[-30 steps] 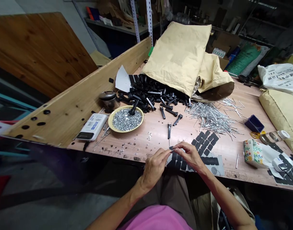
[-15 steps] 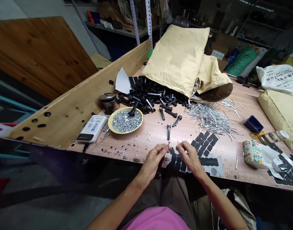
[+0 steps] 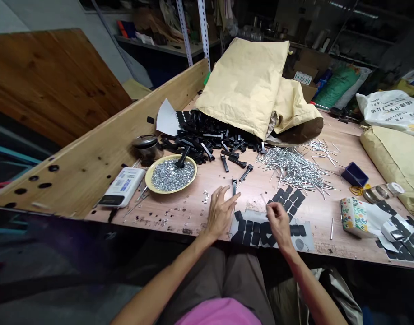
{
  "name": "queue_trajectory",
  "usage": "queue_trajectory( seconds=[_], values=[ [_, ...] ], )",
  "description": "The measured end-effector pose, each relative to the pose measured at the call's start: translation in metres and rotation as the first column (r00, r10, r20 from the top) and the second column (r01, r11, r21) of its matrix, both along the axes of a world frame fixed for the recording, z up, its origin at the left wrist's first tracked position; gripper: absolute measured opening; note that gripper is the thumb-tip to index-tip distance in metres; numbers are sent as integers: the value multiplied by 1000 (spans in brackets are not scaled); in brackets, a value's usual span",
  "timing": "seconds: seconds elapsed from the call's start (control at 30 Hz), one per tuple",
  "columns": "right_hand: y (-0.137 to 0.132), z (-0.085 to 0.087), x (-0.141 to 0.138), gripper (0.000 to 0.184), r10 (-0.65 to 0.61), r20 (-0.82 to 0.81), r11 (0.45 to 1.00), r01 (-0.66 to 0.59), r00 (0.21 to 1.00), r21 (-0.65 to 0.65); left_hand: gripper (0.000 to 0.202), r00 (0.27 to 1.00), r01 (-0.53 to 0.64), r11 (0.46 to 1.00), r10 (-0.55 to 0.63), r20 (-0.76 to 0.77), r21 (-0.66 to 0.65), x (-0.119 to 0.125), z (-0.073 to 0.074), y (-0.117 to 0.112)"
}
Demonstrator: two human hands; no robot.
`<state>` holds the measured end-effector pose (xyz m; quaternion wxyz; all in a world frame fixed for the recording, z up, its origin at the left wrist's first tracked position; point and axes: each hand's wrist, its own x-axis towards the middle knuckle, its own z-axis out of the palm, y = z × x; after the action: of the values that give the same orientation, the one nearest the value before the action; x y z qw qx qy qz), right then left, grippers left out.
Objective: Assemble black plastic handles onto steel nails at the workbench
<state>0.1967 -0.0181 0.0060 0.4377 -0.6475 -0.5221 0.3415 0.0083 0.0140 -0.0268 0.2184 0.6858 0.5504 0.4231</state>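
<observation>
My left hand (image 3: 220, 214) reaches over the table with fingers spread. Its fingertips are beside a slim black plastic part (image 3: 234, 185), and I see nothing gripped in them. To the right, my right hand (image 3: 278, 221) is closed in a pinch above black adhesive pads (image 3: 252, 226) on a grey sheet. A faint thin rod (image 3: 263, 198) sticks out from its fingertips, blurred. Another black part (image 3: 246, 172) lies just beyond, with a metal pin near it. Farther off are a pile of metal pins (image 3: 295, 167) and a heap of black parts (image 3: 200, 135).
A yellow bowl (image 3: 152, 186) of small metal pieces stands left, beside a white device (image 3: 123, 185) and a lidded tin (image 3: 146, 146). A large paper sack (image 3: 244, 85) lies behind. Rightward are a blue tray (image 3: 354, 175), a jar (image 3: 379, 193) and a floral box (image 3: 354, 214).
My left hand has opened from a pinch and spread its fingers toward the black part. My right hand has moved right, away from the left, and closed more. The view has shifted slightly.
</observation>
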Motion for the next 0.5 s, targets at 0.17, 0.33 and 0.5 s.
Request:
queue_trajectory(
  seconds=[0.17,0.33,0.5],
  values=[
    [18,-20,72,28,-130,505,980,33,853,197,29,749,411,887,-198,-632,209,-19,-20,33],
    [30,-41,113,28,-169,776,975,-13,607,222,24,675,548,773,-183,-714,320,-23,-31,49],
    [43,-47,134,22,-124,882,988,-27,454,153,28,705,615,676,-241,-668,405,-26,-38,58]
  ],
)
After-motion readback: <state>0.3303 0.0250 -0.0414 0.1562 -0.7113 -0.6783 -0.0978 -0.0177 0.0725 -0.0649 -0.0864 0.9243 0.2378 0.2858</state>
